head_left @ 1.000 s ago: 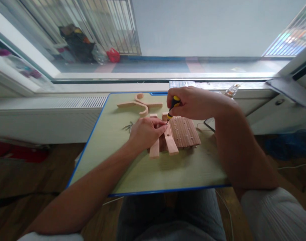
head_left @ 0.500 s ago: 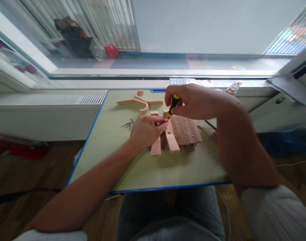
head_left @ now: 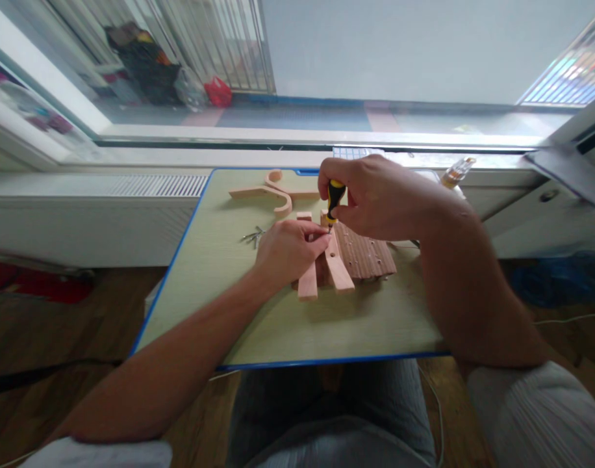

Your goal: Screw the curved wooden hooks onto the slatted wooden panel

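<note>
My right hand [head_left: 370, 198] grips a small black and yellow screwdriver [head_left: 335, 195], its shaft pointing down at a light wooden piece [head_left: 340, 276] with a round hole. Thumb and forefinger of my left hand [head_left: 290, 247] are pinched together right by the screwdriver's tip; whatever is between them is too small to make out. A second light wooden strip [head_left: 308, 286] lies partly under my left hand. Both wooden pieces rest on a brown ridged board [head_left: 368, 253] dotted with small holes. Several metal screws [head_left: 253, 236] lie loose left of my left hand.
Two curved wooden hooks [head_left: 258, 192] lie at the table's back left. The pale green table [head_left: 219, 279] has a blue edge and stands against a window sill. A clear bottle-like object [head_left: 457, 173] is at the back right, and a radiator [head_left: 83, 227] is on the left.
The screwdriver has turned to stand more upright, with my right hand shifting slightly. My left hand keeps its pinch at the tip. The whole view has moved a little.
</note>
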The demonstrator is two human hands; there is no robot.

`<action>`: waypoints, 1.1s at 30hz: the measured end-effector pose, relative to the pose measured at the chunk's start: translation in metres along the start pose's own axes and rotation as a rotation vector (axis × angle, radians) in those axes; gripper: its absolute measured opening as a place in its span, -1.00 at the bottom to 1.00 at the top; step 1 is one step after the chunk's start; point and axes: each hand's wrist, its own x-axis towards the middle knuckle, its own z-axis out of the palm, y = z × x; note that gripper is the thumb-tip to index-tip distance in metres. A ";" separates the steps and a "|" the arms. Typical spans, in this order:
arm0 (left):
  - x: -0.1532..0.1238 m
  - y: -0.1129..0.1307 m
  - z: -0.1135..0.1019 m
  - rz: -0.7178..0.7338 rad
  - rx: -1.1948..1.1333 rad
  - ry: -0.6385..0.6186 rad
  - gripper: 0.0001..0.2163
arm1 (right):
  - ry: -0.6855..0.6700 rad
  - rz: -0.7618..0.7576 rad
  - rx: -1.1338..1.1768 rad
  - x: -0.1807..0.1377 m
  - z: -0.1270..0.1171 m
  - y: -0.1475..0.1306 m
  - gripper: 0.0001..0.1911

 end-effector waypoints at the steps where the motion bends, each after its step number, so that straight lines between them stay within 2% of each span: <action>1: 0.000 0.001 0.000 0.004 0.008 -0.001 -0.80 | -0.005 0.014 -0.012 0.001 0.001 -0.002 -0.69; 6: -0.001 0.005 -0.002 0.002 0.070 0.010 -0.80 | 0.009 0.050 -0.038 0.005 0.007 -0.009 -0.73; 12: -0.001 0.003 -0.002 -0.011 0.005 -0.002 -0.80 | -0.004 0.097 -0.033 0.007 0.007 -0.006 -0.78; 16: -0.001 0.003 -0.001 -0.004 -0.002 0.006 -0.79 | 0.043 0.151 -0.050 0.010 0.009 -0.001 -0.79; 19: -0.001 0.003 -0.001 -0.004 0.019 0.005 -0.79 | 0.066 0.182 -0.088 0.010 0.010 0.000 -0.74; 21: -0.001 0.004 -0.001 -0.011 0.030 0.009 -0.79 | 0.023 0.194 -0.091 0.008 0.008 0.000 -0.66; 26: -0.001 0.003 0.000 -0.008 0.016 0.019 -0.80 | -0.065 0.125 -0.020 0.003 0.000 0.002 -0.59; 33: -0.001 0.002 -0.001 0.016 0.014 0.008 -0.79 | 0.037 0.040 -0.023 0.004 0.004 -0.002 -0.77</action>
